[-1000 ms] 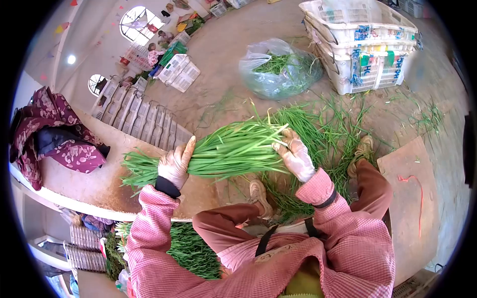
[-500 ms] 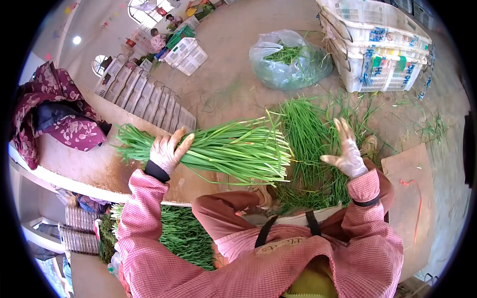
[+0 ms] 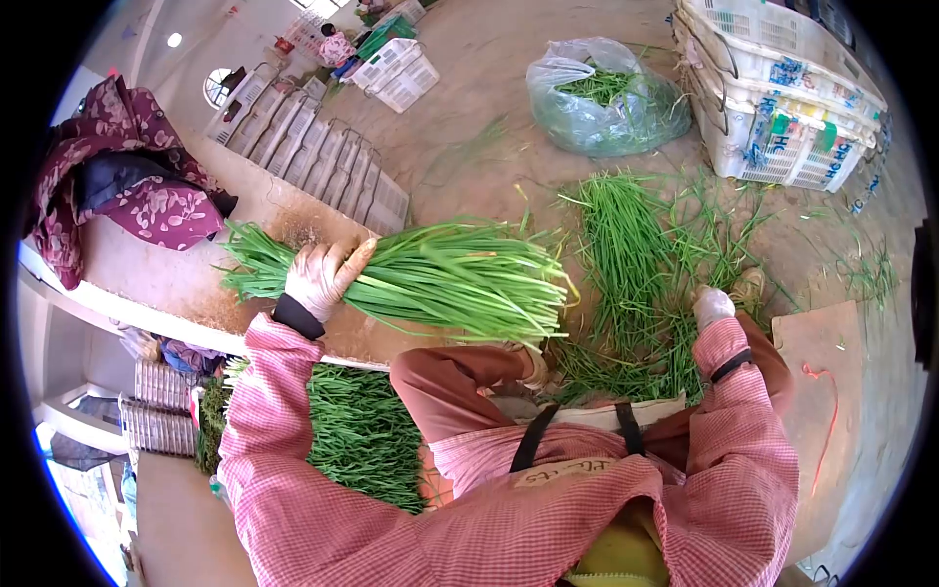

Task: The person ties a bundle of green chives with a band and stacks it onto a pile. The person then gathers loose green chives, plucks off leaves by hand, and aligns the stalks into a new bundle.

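The gloved left hand point(image 3: 321, 281) is wrapping its fingers around a bundle of green stalks point(image 3: 455, 276), whose long axis is running sideways, dark leafy tips pointing left over the table point(image 3: 186, 289) and pale ends pointing right, past the table's edge. The right hand point(image 3: 713, 307) is reaching low beside a shoe point(image 3: 748, 286) and the loose stalks point(image 3: 626, 240); its fingers are mostly hidden, so I cannot tell whether they are gripping. Those loose stalks are covering the floor between the bundle's pale ends and the right hand. A floral cloth point(image 3: 161, 210) is lying on the table. Farther off, a clear plastic bag point(image 3: 611, 125) is holding green stalks, standing just beside stacked white crates point(image 3: 782, 117).
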The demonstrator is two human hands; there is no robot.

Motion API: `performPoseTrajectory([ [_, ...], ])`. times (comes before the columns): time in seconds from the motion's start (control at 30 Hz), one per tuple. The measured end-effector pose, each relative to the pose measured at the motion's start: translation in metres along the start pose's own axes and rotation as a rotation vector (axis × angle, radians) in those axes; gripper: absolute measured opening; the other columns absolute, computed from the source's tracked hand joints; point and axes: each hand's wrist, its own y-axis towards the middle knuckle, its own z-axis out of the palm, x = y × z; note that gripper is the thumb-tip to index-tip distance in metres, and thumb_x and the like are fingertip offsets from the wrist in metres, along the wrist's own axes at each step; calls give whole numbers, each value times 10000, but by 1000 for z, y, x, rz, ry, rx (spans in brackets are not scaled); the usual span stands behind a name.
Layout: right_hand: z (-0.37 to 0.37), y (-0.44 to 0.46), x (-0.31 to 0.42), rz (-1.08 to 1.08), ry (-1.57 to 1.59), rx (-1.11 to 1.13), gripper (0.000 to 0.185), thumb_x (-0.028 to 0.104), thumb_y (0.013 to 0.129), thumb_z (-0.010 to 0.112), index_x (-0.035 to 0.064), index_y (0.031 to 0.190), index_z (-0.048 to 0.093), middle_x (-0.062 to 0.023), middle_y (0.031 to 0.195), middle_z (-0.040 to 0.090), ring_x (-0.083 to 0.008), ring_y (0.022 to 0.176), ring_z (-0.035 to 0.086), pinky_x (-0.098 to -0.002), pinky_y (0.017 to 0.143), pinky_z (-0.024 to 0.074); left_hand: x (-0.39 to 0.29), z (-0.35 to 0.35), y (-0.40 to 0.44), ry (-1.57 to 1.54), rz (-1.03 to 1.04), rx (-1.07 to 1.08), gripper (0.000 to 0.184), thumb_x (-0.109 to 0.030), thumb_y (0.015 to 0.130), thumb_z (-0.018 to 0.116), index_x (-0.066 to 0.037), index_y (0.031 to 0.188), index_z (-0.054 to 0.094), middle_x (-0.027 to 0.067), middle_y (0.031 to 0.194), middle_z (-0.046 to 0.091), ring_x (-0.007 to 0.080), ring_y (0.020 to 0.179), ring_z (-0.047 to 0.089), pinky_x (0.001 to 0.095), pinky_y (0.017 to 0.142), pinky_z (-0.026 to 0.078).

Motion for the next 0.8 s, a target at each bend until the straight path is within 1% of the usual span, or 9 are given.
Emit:
performPoseTrajectory([
  [0.07,-26,-24,18,-181,304,-57,386,364,818,543,110,1109,548,-117,1000,611,-262,858,610,-355,754,479,2,5,1,77,60,4,576,-102,677,531,-211,1232,429,20,976,542,180,705,524,324,624,444],
  [0.2,-87,-76,143,-797,527,-302,461,421,726,607,171,1112,562,-69,893,635,-228,756,615,-321,685,490,-13,4,14,75,101,-23,546,-108,681,530,-234,1207,453,27,999,542,170,663,521,304,593,448],
  [0.27,-82,-68,183,-937,465,-385,342,266,731,637,93,1023,599,-97,900,625,-231,706,596,-328,641,475,-18,1,19,56,105,-37,540,-108,679,530,-236,1199,459,33,1009,542,171,655,523,306,583,448],
  [0.4,-81,-73,193,-1068,568,-499,227,206,731,616,85,923,619,-85,784,599,-239,672,585,-331,580,467,-18,1,12,25,80,-24,558,-111,674,534,-238,1210,443,36,1016,544,174,655,531,310,583,451],
  [0.5,-100,-102,172,-1107,304,-599,124,164,730,586,104,838,583,-45,680,482,-185,611,545,-317,495,454,-21,6,8,8,122,7,573,-102,676,531,-241,1223,427,40,1024,541,176,663,533,314,587,451],
  [0.67,-63,-90,84,-827,50,-479,44,112,759,561,89,785,587,-30,641,528,-171,518,555,-296,465,492,-7,22,-11,-51,82,-10,563,-116,686,562,-146,1226,406,75,1007,562,237,731,551,362,635,432],
  [0.73,-38,-58,25,-400,-385,-86,163,163,769,589,84,911,603,-91,816,601,-179,709,613,-303,561,515,-2,22,-20,-5,28,-27,590,-103,663,546,-196,1235,434,30,919,550,187,688,535,325,593,437],
  [0.77,-44,-57,27,-400,-388,-81,163,163,769,589,84,911,603,-91,816,601,-179,709,613,-303,561,515,0,21,-23,-11,19,-50,585,-99,664,543,-197,1232,441,26,889,555,187,691,537,327,589,433],
  [0.8,-57,-58,32,-267,-428,38,374,228,726,634,84,1045,504,-113,1000,492,-224,874,527,-358,688,463,-1,18,-26,-17,18,-46,585,-99,664,543,-197,1232,441,26,889,555,187,691,537,327,589,433],
])
